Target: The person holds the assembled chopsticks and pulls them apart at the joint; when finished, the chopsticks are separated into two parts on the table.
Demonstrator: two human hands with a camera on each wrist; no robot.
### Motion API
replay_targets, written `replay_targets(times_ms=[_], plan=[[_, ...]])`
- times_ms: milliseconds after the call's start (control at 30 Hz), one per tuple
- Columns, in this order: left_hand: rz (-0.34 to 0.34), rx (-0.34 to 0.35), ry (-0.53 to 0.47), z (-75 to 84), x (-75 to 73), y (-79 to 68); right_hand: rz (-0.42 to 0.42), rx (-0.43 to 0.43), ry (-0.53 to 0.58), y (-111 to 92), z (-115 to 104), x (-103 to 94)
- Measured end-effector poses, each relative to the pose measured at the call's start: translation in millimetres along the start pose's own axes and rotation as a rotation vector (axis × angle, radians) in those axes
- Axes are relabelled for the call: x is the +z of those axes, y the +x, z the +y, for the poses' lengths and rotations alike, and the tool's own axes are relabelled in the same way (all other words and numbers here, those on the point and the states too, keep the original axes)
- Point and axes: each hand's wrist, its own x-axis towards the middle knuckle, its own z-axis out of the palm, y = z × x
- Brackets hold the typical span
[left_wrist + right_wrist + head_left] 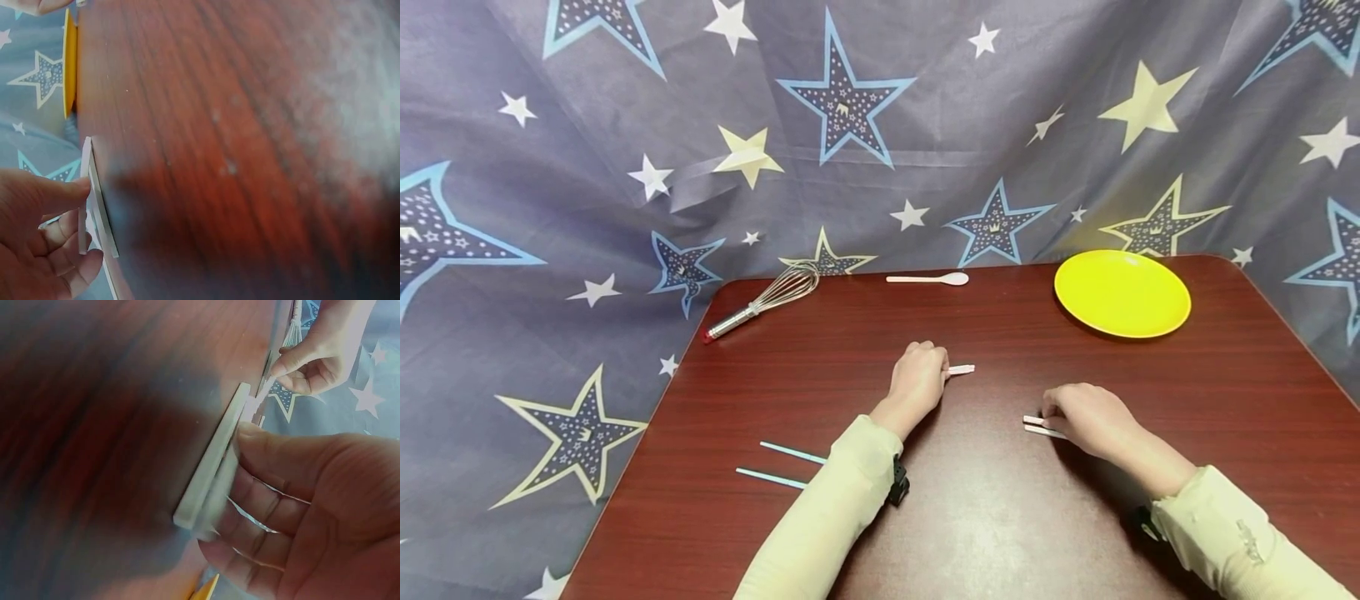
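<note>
My left hand (919,375) is over the middle of the table and pinches a thin, short white stick (84,234) between thumb and fingers. A second white stick (105,219) slants close beside it; their ends jut out to the right of the hand in the head view. To the right and nearer me, my right hand (1093,417) grips a short whitish stick (1033,420) with thumb and curled fingers; this one is blurred in the right wrist view. Another flat, square-edged stick (212,456) lies alongside it, close to the tabletop.
Two slim light-blue sticks (775,478) lie partly behind my left sleeve. Along the far edge of the brown table (985,533) are a wire whisk (775,292) at left, a white spoon (953,278) in the middle and a yellow plate (1122,293) at right. A star-patterned cloth (865,200) hangs behind.
</note>
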Motion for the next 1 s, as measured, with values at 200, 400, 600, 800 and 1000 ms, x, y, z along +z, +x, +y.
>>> replay_targets(times_ms=[200, 400, 600, 800, 1000], plan=[[0.024, 0.038, 0.091, 2.1, 1.8, 1.9, 0.005, -0.019, 0.001, -0.8, 0.9, -0.3], [0.029, 0.06, 0.145, 3.4, 0.8, 2.6, 0.028, -0.047, 0.008, -1.7, 3.4, 0.5], [0.012, 0.048, 0.159, 3.5, 1.3, 3.8, 0.032, -0.057, 0.031, -3.2, 5.5, 0.3], [0.005, 0.034, 0.169, 4.3, 1.3, 4.8, 0.028, -0.061, 0.032, -3.7, 6.3, -0.3], [0.006, 0.022, 0.177, 5.4, 1.7, 5.2, 0.024, -0.061, 0.03, -4.1, 7.4, 0.5]])
